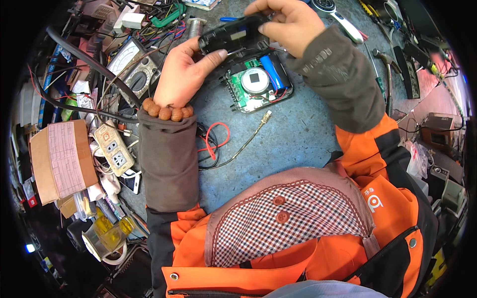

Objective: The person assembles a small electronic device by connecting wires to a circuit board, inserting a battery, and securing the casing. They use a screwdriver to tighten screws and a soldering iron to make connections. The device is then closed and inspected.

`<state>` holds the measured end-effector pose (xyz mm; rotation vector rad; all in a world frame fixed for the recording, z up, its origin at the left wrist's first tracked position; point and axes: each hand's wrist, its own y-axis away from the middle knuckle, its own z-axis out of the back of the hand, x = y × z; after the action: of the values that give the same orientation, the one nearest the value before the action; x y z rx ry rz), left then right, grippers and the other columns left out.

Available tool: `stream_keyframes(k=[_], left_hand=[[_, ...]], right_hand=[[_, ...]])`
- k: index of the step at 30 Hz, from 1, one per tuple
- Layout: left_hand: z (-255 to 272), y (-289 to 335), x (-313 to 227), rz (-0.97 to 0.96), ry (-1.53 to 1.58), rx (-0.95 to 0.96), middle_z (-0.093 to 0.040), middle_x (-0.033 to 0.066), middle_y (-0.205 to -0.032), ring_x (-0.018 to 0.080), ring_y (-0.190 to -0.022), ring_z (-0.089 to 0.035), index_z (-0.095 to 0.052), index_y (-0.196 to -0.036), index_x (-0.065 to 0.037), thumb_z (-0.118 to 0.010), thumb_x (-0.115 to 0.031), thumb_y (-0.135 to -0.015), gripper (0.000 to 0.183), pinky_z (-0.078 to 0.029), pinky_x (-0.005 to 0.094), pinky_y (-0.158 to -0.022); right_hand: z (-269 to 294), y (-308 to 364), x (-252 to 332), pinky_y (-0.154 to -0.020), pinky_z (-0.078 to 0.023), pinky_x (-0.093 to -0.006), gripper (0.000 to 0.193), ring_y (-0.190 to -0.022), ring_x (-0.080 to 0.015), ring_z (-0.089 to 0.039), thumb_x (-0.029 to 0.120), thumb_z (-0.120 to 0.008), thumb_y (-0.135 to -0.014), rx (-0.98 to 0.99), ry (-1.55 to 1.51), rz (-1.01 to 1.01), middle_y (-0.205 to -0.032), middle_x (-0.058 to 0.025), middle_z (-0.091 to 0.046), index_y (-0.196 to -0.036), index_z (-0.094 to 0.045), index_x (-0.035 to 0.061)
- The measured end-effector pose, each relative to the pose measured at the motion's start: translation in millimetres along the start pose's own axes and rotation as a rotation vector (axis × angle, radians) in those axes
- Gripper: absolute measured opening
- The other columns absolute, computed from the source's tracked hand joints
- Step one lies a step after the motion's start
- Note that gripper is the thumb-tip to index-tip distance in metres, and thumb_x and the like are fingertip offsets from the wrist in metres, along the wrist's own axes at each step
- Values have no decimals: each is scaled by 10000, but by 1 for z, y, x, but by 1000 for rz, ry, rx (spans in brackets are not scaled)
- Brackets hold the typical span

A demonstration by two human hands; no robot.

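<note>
Between my two hands I hold a black plastic casing, tilted, above the far middle of the bench. My left hand grips its left end, thumb along the near edge. At its right end my right hand pinches the casing with thumb and fingers. Just below lies an opened device with a green circuit board, a round white part with a dark square on it, and a blue cylindrical battery. A cable with a metal plug lies near it, beside a red wire loop.
An analog multimeter, a power strip and a cardboard piece crowd the left, among tangled wires. To the right lie a hammer, a screwdriver and a white-handled tool. A thick black cable crosses the left side.
</note>
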<state>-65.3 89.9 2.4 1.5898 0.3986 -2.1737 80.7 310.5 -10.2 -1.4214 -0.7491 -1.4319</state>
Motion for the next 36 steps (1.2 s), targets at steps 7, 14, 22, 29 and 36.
stream_keyframes(k=[7, 14, 22, 29, 36], left_hand=[[2, 16, -15, -179, -242, 180, -684, 42, -1169, 161, -1082, -658, -703, -1319, -31, -789, 77, -781, 555, -543, 310, -948], [5, 18, -9, -77, -201, 370, -639, 55, -1350, 163, -1211, -624, -568, -1501, -35, -679, 121, -758, 768, -522, 345, -1057], [17, 7, 14, -56, 89, 408, -651, 95, -1383, 151, -1297, -597, -526, -1516, 19, -606, 103, -887, 639, -473, 294, -1105], [30, 0, 29, 3, 217, 375, -731, 84, -1228, 134, -1156, -683, -604, -1438, 16, -680, -47, -986, 462, -548, 274, -966], [24, -2, 23, 145, 230, 295, -756, 66, -1069, 114, -860, -647, -693, -1302, 30, -696, -40, -980, 330, -533, 261, -751]], right_hand=[[9, 76, 35, -691, -432, -203, 385, -884, -35, -533, -107, -699, -762, 190, 225, 75, -1266, -25, -591, -1088, -623, 81], [4, 82, 33, -969, -525, -444, 500, -1126, -343, -628, 109, -922, -670, 224, 622, 266, -1349, -160, -579, -1066, -618, 77], [-6, 68, 16, -1139, -438, -480, 625, -1353, -423, -531, 142, -960, -625, 302, 625, 352, -1458, -204, -561, -1125, -588, 88], [5, 61, 11, -1205, -363, -399, 758, -1403, -292, -514, 65, -926, -588, 293, 202, 252, -1478, -167, -545, -1268, -589, 66], [-5, 58, 5, -1208, -354, -421, 731, -1400, -335, -501, 53, -905, -555, 352, 303, 219, -1478, -179, -529, -1234, -633, 54]])
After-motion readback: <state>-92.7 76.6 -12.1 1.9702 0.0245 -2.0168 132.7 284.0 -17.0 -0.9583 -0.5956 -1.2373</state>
